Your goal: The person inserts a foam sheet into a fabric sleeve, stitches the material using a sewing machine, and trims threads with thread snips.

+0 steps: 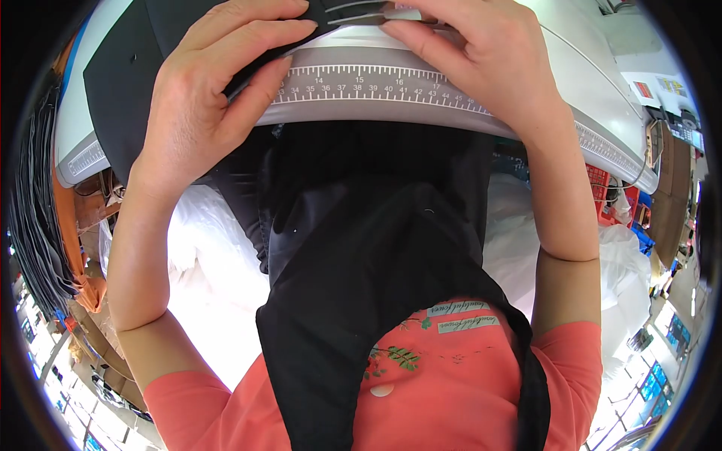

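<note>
At the top left, my left hand (199,94) is closed, fingers and thumb pinching dark fabric (124,60) against the machine bed. To the right, my right hand (489,56) grips what look like metal thread snips (357,18). Their two thin points spread apart and face left, close to the fingertips of my left hand. The cut-off top edge of the view hides part of the snips and fabric. Below both hands runs a grey ruler edge (368,84) with printed numbers.
The white machine table (587,75) curves away at both sides. A black apron (361,233) covers my lap. White plastic bags (210,255) lie at either side below. Dark fabric pieces (34,203) hang in a stack at far left; a red crate (598,188) stands right.
</note>
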Action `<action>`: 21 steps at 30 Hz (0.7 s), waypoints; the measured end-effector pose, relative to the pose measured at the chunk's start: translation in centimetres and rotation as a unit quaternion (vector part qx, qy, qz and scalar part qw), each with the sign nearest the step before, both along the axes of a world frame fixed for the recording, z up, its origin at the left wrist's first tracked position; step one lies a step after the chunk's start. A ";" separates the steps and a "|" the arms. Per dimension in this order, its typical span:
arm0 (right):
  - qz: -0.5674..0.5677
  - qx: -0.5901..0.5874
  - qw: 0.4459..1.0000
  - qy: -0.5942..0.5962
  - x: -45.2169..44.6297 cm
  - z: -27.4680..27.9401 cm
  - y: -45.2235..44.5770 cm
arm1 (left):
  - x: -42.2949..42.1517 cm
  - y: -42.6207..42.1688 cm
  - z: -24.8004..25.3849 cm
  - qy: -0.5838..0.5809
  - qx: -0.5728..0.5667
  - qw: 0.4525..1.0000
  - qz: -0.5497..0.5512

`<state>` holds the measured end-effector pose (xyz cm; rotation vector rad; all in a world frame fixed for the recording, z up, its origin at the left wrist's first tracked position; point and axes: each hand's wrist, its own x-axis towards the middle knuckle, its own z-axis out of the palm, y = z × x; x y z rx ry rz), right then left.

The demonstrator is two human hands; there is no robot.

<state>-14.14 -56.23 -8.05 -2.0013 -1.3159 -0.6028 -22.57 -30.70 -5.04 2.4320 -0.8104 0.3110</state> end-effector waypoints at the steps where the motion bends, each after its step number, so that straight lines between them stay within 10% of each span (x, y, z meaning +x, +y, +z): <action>1: -0.010 -0.008 1.000 -0.011 0.1 0.1 0.0 | 0.0 0.0 0.1 0.002 0.001 1.000 0.003; 18: -0.012 -0.107 0.989 -0.102 0.5 2.0 -0.3 | 5.0 0.8 -0.8 -0.058 0.147 0.987 0.037; 21: 0.027 -0.088 0.992 -0.080 1.2 1.7 0.0 | 4.8 -0.6 0.3 0.129 0.063 0.985 0.098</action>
